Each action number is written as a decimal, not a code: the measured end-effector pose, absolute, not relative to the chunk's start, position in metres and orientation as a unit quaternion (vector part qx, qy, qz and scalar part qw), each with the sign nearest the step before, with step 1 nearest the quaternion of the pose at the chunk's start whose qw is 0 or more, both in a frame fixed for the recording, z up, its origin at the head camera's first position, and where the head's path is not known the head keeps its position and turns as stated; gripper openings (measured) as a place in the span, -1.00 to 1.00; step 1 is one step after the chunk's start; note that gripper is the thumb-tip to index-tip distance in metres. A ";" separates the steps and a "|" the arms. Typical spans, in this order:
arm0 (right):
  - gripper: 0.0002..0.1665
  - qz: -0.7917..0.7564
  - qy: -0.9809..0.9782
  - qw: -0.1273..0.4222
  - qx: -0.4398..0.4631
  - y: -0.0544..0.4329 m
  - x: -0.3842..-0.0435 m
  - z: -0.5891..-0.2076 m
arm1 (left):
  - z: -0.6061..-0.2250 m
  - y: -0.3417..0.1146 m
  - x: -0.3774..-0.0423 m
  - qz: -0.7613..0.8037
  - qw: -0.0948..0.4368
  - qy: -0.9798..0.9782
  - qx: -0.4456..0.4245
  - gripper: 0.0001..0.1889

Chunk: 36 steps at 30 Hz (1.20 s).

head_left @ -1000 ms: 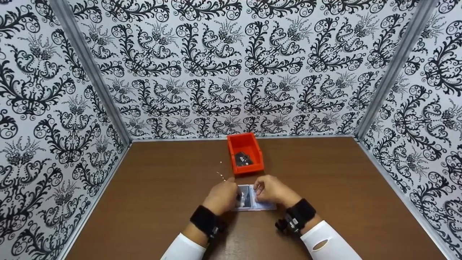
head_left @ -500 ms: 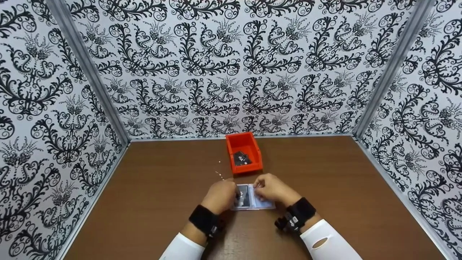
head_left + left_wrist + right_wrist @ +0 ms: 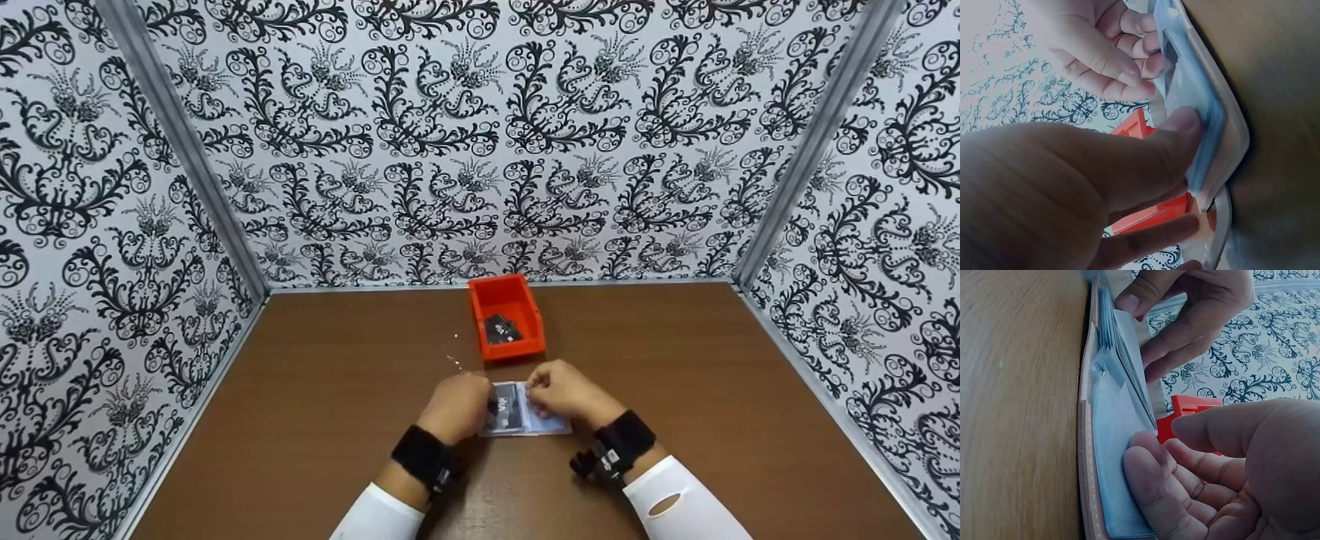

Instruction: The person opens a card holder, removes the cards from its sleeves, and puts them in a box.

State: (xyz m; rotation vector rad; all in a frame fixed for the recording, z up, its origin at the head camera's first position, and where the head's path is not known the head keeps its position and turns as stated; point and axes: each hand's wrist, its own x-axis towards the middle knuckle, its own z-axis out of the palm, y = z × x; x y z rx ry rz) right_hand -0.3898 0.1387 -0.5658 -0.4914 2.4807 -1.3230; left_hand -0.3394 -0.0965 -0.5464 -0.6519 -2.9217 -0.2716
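A card holder (image 3: 525, 433) with clear plastic sleeves and a pinkish-tan cover lies open on the table. A dark card (image 3: 506, 407) with light lettering shows in its left half. My left hand (image 3: 456, 406) grips the left side, its thumb on the sleeves (image 3: 1207, 121) while other fingers reach around the outer edge. In the right wrist view, sleeve edges (image 3: 1131, 349) stand raised under that thumb. My right hand (image 3: 564, 391) rests loosely curled fingertips on the right-hand sleeve (image 3: 1120, 495). Its thumb stays apart from the sleeve.
Behind the hands stands a red open-front bin (image 3: 525, 349) holding dark cards (image 3: 501, 328). Several small bright specks (image 3: 454, 361) dot the wooden table (image 3: 337, 360) left of the bin. Patterned walls (image 3: 480, 150) enclose the back and sides.
The dark card's lettering shows more plainly, and the card's face looks slightly shifted. My left hand has moved a little; my right hand stays on the right-hand sleeve.
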 end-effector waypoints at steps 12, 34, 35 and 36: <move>-0.66 -0.487 0.845 0.163 -0.146 0.137 -0.391 -0.563 | -0.557 -0.086 -0.338 -0.090 0.099 -0.964 -0.231 -0.78; -0.37 -0.538 0.820 0.163 -0.108 0.143 -0.391 -0.561 | -0.555 -0.082 -0.336 -0.095 0.079 -0.970 -0.208 -0.86; -0.36 -0.544 0.817 0.161 -0.106 0.143 -0.391 -0.561 | -0.555 -0.082 -0.336 -0.095 0.078 -0.971 -0.205 -0.85; -0.36 -0.552 0.811 0.162 -0.104 0.143 -0.391 -0.560 | -0.555 -0.082 -0.336 -0.096 0.077 -0.971 -0.202 -0.84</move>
